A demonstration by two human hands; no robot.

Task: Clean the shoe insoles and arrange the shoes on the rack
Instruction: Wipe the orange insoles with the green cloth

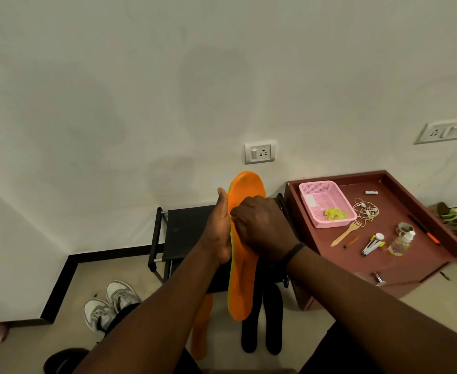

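Note:
An orange insole (242, 282) stands upright in front of me, toe end up. My left hand (219, 233) holds it from the left side with the palm behind it. My right hand (262, 225) is curled in a fist against the insole's face; whatever it holds is hidden. A second orange insole (201, 330) and two black insoles (262, 319) lie on the floor below. A pair of grey-white sneakers (111, 306) sits on the floor to the left. The black shoe rack (178, 233) stands against the wall behind my hands.
A maroon cabinet (432, 255) at right carries a pink basket (316, 195) with a yellow cloth (335, 214), a wooden fork, earphones, a clear bottle and small items. A wall socket (259, 153) sits above the rack. A dark shoe lies at bottom left.

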